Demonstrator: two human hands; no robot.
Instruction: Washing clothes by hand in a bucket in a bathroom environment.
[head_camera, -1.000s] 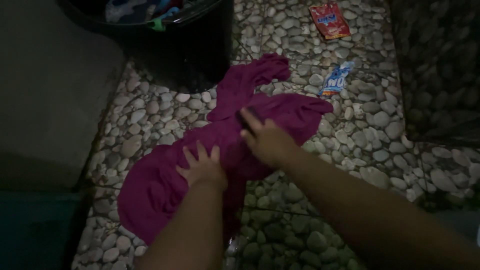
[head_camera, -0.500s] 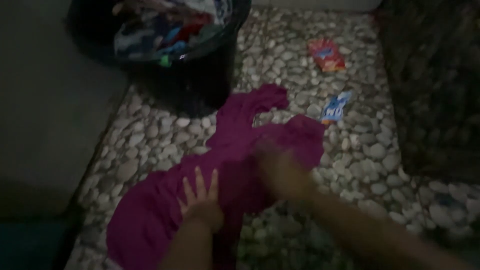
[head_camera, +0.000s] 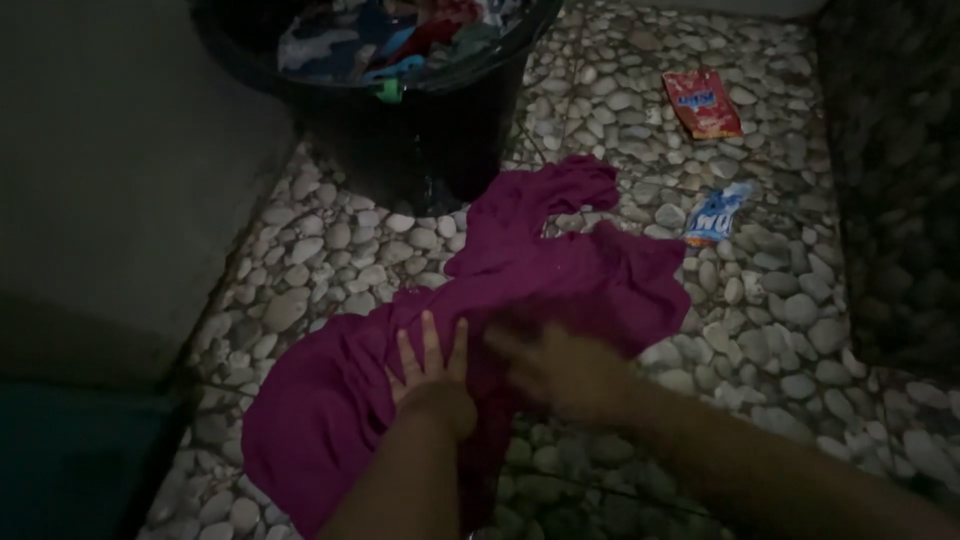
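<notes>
A magenta garment (head_camera: 520, 330) is spread on the pebbled floor (head_camera: 780, 330). The left hand (head_camera: 432, 368) is pressed flat on it, fingers splayed; the right hand (head_camera: 555, 365), blurred, is laid on it just beside. A black bucket (head_camera: 400, 120) of clothes stands behind; two sachets (head_camera: 703, 102) lie nearby.

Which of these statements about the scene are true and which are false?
1. Both hands rest on a purple cloth. True: the left hand lies flat on it with fingers spread, and the right hand, blurred, is on it too.
2. The cloth lies on a wooden table. False: it lies on a pebble floor.
3. The black tub holds mixed coloured clothes. True.
4. The tub is empty. False: it is filled with clothes.
5. Two sachets lie on the floor, a red sachet and a blue sachet. True.
6. The left hand holds the red sachet. False: the sachet lies apart from both hands.
</notes>
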